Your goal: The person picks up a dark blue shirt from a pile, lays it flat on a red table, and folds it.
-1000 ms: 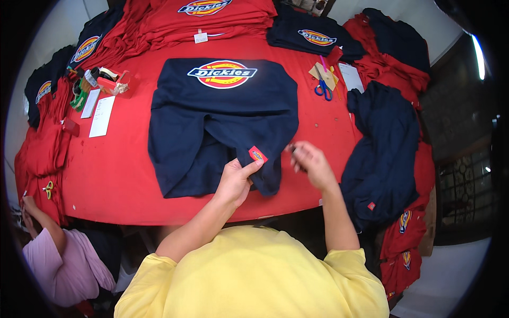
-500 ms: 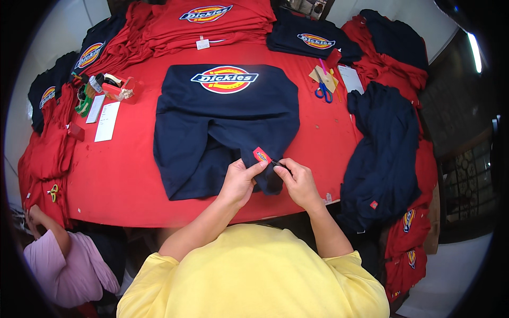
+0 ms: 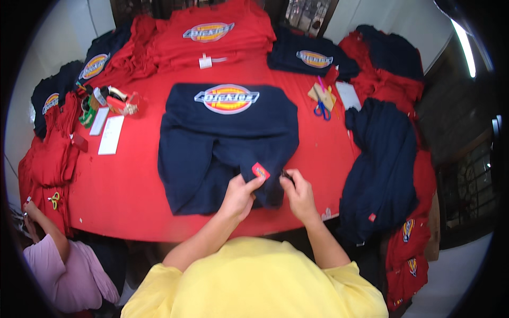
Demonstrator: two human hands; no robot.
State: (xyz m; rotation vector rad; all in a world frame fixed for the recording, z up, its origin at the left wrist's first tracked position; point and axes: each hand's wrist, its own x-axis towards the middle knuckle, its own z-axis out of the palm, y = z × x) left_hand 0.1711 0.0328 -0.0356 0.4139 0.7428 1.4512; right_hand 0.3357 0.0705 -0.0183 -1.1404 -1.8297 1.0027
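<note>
Left hand (image 3: 239,195) pinches a small red tag (image 3: 260,170) at the near hem of the navy shirt (image 3: 228,143), which lies flat on the red table (image 3: 122,185). Right hand (image 3: 298,192), just beside it, is curled around something small and dark; what it is cannot be told. Both hands crowd one spot, so a tug could bunch the hem or skew the tag. Scissors (image 3: 321,108) lie well apart, beyond the shirt.
</note>
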